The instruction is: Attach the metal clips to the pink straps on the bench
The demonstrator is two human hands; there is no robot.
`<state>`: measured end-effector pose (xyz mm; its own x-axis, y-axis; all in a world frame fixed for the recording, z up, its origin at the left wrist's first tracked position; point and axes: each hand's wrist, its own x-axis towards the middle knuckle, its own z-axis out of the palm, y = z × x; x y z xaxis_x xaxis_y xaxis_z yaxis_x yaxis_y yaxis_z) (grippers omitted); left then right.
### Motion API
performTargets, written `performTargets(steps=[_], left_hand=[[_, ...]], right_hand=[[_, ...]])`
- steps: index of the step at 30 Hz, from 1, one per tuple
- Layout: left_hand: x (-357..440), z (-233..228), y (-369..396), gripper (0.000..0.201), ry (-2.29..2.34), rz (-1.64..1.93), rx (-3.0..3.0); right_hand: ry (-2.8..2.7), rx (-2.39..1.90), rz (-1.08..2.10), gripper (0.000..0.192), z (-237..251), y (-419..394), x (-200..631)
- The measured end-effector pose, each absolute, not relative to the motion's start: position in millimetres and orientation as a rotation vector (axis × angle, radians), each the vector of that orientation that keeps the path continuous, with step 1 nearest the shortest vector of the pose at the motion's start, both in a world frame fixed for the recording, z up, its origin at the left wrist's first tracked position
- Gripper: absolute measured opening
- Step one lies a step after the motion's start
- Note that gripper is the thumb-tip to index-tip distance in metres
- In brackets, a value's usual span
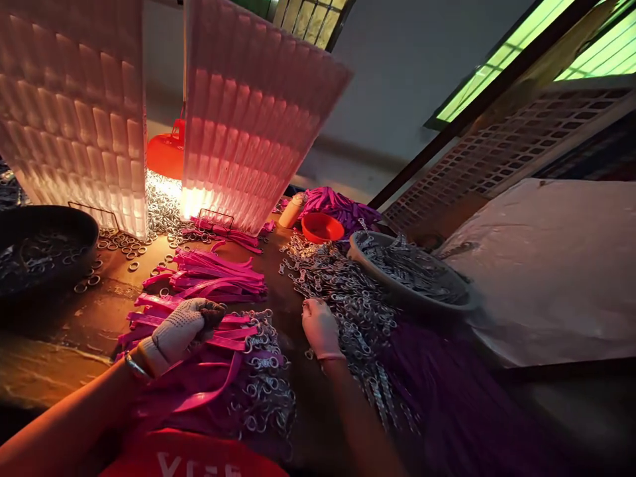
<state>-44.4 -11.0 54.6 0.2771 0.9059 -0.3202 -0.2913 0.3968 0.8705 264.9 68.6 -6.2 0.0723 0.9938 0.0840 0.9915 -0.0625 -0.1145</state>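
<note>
The left hand (pixel 183 326), gloved and wearing a bangle at the wrist, is above the straps (pixel 218 281); its forearm enters from 8 o'clock and points toward 2. Its fingers are curled well in, dark at the tips; whether they grip a strap cannot be determined. The straps lie under it and extend from 12 to 5 o'clock. The right hand (pixel 322 326) is at the near-left edge of the clips (pixel 350 291), knuckles up, forearm directed toward 11 o'clock. Its fingers are bent and close together; any item between them cannot be made out. From this hand, the basin (pixel 427 306) stands at 2 o'clock, the bowl (pixel 322 236) at 12.
</note>
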Motion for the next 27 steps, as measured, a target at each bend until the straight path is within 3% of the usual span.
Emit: performTargets(steps=[4,8,15,18,23,27], left_hand=[[-42.8,51.4,-11.6,0.026,1.028,0.869,0.865],[-40.4,52.6,-13.3,0.03,1.063,0.777,1.032],[-48.2,56.1,-18.0,0.035,0.967,0.655,0.985],[-49.9,36.6,-16.3,0.033,0.939,0.744,0.926],[-53.8,14.7,-12.5,0.035,1.006,0.743,0.909],[-58.3,25.9,-12.0,0.027,1.062,0.758,1.261]], right_hand=[[-2.136,-1.827,0.271,0.033,26.5,32.0,216.0],[-2.06,-1.172,0.609,0.03,50.6,1.4,162.1],[-2.133,-0.964,0.823,0.039,55.6,3.8,143.4],[-2.182,-0.891,0.905,0.033,52.9,1.7,137.5],[-2.155,-1.136,0.725,0.014,44.6,-8.7,127.8],[-2.402,-1.242,0.435,0.01,46.9,-14.0,129.1]])
